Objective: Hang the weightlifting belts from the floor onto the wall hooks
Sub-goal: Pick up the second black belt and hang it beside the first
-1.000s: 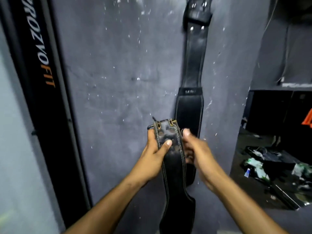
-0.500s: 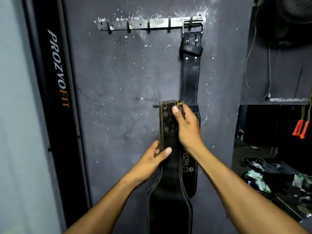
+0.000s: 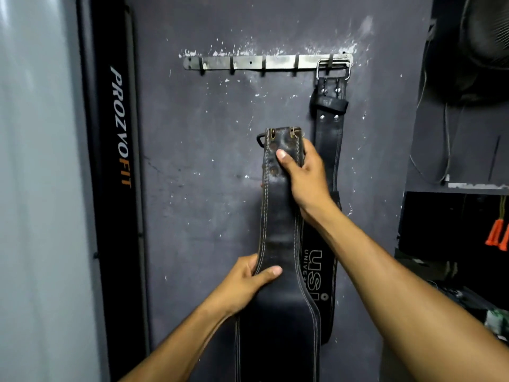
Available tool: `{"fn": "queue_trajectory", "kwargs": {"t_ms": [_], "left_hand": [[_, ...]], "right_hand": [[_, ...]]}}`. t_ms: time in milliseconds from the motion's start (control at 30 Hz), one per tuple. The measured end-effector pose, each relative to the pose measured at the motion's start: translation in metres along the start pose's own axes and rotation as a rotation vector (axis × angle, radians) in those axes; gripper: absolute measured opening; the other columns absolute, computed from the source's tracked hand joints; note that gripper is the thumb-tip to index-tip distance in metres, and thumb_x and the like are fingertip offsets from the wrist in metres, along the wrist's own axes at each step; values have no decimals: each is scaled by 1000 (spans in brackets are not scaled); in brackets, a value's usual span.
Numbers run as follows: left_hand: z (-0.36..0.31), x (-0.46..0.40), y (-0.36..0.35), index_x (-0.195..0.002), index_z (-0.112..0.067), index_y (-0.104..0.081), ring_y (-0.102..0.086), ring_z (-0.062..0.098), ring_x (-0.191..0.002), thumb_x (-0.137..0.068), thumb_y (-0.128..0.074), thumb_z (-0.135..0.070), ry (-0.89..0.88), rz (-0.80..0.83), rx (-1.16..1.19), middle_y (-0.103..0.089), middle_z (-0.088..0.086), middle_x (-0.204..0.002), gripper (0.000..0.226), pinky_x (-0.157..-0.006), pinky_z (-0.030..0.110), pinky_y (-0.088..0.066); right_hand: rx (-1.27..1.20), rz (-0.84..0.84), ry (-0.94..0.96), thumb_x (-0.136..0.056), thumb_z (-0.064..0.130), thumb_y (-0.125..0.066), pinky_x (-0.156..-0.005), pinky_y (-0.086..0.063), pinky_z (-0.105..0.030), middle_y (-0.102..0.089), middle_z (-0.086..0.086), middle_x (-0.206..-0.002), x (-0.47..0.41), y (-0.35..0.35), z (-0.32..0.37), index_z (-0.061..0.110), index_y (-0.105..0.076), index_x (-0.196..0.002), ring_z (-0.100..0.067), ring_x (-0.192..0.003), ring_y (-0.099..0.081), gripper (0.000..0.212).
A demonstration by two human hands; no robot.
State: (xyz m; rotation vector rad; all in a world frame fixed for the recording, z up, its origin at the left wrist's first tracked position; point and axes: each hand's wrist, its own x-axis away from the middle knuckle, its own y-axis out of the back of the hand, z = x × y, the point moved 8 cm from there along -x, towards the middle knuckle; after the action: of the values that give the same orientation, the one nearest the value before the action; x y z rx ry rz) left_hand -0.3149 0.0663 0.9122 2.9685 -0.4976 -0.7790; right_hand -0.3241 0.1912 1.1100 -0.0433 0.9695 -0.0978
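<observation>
Belt upright, pinched between right hand fingers above, left hand below.

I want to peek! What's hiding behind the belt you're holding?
Behind the held belt hangs another belt on the hook rail, printed USI. The held belt and right hand cover part of it.

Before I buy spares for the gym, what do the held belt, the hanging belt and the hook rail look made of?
Held belt: looks like worn black leather, scuffed, pale stitched edges, rusty rivets.
Hanging belt: seemingly smoother black leather, stitched, printed white lettering, shiny metal buckle.
Hook rail: bare grey metal, probably steel, dull and paint-spattered.
</observation>
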Motion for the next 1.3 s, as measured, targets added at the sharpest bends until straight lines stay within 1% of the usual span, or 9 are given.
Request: {"fn": "queue_trajectory", "kwargs": {"t_ms": [200, 300, 367, 567, 733, 933, 1000, 1133, 1300], "left_hand": [[10, 6, 26, -119, -13, -72, -72, 13, -112, -81, -84, -17, 42, 5, 15, -78, -2, -117, 40, -94, 21, -55], [45, 26, 43, -109, -14, -78, -75, 25, -107, -71, -88, -25, 112, -139, 124, -80, 9, -112, 41, -85, 24, -59], [55, 29, 45, -106, -16, -80, -77, 27, -103, -71, -88, -23, 120, -203, 198, -79, 13, -110, 37, -80, 24, -60], [110, 65, 40, -123, -12, -70, -71, 21, -118, -79, -86, -14, 225, -68, 77, -77, 3, -121, 47, -96, 25, -56], [140, 83, 44, -120, -12, -71, -73, 20, -114, -79, -84, -13, 238, -112, 33, -78, 3, -118, 43, -92, 24, -57], [184, 113, 40, -103, -24, -75, -76, 15, -104, -78, -86, -14, 397, -45, -167, -81, -8, -105, 29, -100, 38, -58], [174, 110, 37, -99, -27, -73, -76, 9, -96, -77, -88, -16, 414, -20, -216, -80, -19, -96, 28, -93, 27, -59], [100, 78, 31, -126, -23, -65, -69, 12, -119, -74, -87, -21, 266, 16, 14, -76, -9, -123, 57, -97, 19, -53], [-22, 0, 43, -144, -18, -51, -52, 18, -138, -96, -55, -44, 127, -180, 346, -61, 3, -145, 55, -123, 37, -30]], "right_hand": [[-13, -16, -6, -97, 10, -69, -98, -57, -31, -76, -3, -118, -19, -14, 11, 10, -64, -131, -10, -104, -72, 35], [-3, -19, -14, -97, 8, -68, -90, -58, -27, -76, 0, -113, -28, -18, 19, 8, -63, -131, -6, -98, -73, 34], [-4, -2, -42, -98, 5, -67, -96, -60, -39, -75, -10, -117, -28, -25, 20, 4, -62, -132, -14, -100, -72, 35], [-21, -16, -40, -99, 1, -63, -106, -53, -55, -72, -23, -124, -34, -30, 46, -4, -57, -135, -26, -105, -70, 37], [-6, 31, -46, -100, 0, -61, -106, -50, -62, -67, -28, -131, -27, -34, 52, -4, -54, -138, -46, -123, -64, 38], [-24, 37, -88, -100, -1, -61, -104, -47, -71, -62, -36, -133, -20, -30, 38, -7, -51, -139, -49, -114, -65, 41], [-20, 42, -106, -100, 0, -61, -107, -46, -69, -63, -34, -133, -16, -30, 28, -7, -51, -139, -53, -123, -61, 41], [-13, 88, -146, -100, 4, -63, -110, -47, -64, -65, -28, -135, -4, -26, -2, -3, -52, -141, -44, -126, -63, 43], [33, 171, -205, -94, 23, -69, -105, -55, -41, -75, -3, -122, 26, -29, -39, 9, -58, -137, -18, -113, -71, 47]]}}
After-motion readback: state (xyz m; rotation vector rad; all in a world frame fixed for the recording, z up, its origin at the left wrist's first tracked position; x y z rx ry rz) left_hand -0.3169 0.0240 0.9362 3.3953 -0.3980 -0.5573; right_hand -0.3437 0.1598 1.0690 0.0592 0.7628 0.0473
